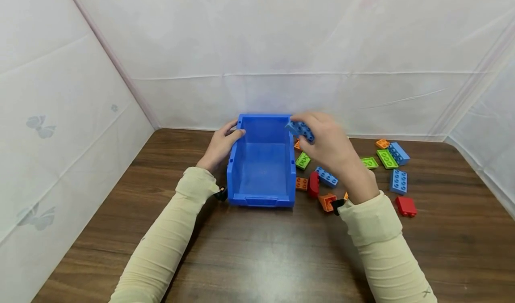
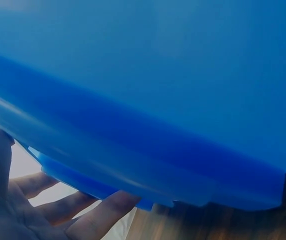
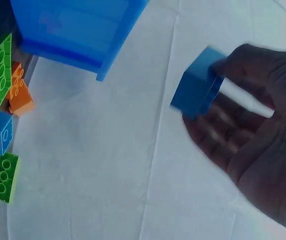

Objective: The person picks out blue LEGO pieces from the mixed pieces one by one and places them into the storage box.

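Note:
A blue plastic bin [image 1: 261, 201] stands on the table, its low lip facing me. My left hand [image 1: 219, 147] grips its left wall near the back, thumb on the rim and fingers outside; in the left wrist view the fingers [image 2: 103, 212] lie along the blue plastic. With thumb and fingertips, my right hand [image 1: 333, 145] pinches a blue building brick [image 1: 301, 131] just above the bin's right rim, towards the back. The right wrist view shows this brick [image 3: 195, 85] raised against the white backdrop. The visible floor of the bin holds no bricks.
Loose bricks lie right of the bin: a green one [image 1: 303, 160], a blue one [image 1: 327, 177], a red curved one [image 1: 314, 184] and several others. Farther right lie a blue brick [image 1: 398, 181] and a red brick [image 1: 406, 206]. White sheeting [image 1: 257, 52] encloses the wooden table [image 1: 257, 254].

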`<state>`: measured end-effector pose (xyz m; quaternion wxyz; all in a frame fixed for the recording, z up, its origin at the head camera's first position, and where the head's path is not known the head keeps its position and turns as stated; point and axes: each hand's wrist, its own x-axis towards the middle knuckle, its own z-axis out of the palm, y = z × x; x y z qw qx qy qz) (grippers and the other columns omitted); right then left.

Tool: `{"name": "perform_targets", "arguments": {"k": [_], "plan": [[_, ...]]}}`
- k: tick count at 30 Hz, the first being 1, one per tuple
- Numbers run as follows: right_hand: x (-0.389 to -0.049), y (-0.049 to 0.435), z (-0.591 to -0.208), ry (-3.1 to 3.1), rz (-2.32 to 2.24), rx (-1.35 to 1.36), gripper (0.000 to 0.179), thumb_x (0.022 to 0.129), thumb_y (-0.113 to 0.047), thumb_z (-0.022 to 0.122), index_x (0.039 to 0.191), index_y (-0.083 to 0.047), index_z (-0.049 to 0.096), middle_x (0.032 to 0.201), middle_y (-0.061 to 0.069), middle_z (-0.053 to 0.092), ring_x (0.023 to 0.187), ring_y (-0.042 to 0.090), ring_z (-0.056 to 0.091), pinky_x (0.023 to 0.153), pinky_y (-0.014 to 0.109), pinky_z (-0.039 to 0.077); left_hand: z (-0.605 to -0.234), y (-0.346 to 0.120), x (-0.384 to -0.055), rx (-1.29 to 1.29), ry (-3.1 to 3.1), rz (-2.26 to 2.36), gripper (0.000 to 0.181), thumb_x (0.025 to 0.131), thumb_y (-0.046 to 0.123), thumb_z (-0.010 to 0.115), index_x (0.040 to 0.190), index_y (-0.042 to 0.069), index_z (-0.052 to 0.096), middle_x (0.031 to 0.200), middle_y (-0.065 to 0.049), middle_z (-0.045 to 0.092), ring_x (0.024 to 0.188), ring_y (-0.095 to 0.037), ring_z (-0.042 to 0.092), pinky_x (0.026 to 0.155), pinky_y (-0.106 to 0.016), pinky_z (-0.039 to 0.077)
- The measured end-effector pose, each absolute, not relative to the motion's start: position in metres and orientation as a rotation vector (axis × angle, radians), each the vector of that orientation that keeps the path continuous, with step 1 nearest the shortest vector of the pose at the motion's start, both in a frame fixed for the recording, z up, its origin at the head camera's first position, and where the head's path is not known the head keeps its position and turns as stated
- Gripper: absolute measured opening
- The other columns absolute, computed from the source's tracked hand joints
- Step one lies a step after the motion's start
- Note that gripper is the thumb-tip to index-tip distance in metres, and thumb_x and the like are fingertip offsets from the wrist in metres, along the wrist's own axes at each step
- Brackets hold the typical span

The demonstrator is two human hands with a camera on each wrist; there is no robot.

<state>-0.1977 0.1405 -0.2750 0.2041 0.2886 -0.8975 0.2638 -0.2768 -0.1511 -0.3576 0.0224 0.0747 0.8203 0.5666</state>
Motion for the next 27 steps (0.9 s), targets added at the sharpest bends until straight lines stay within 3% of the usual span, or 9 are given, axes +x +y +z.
{"name": "perform_targets", "arguments": {"k": [7, 27], "plan": [[-0.195, 0.122, -0.278, -2.395, 0.701, 1.055, 0.042, 0.093, 0.008, 0.073, 0.134, 0.004, 0.067, 0.134, 0.022, 0.065, 0.123, 0.039, 0.061, 0.101, 0.052, 0.054, -0.358, -0.154, -0.276, 0.228, 2.558, 1.764, 0.064, 0.108, 0.043, 0.059, 0.166, 0.021, 0.041, 0.155, -0.018, 0.053, 0.136, -0.044, 0.055, 0.105, -0.065, 0.049], [-0.181, 0.101, -0.287, -2.525, 0.616, 1.097, 0.044, 0.095, 0.004, 0.074, 0.138, -0.001, 0.068, 0.139, 0.018, 0.064, 0.129, 0.035, 0.059, 0.098, 0.048, 0.057, -0.358, -0.137, -0.275, 0.206, 2.520, 1.775, 0.066, 0.108, 0.045, 0.058, 0.166, 0.021, 0.039, 0.161, -0.014, 0.047, 0.138, -0.043, 0.054, 0.104, -0.063, 0.050]]}}
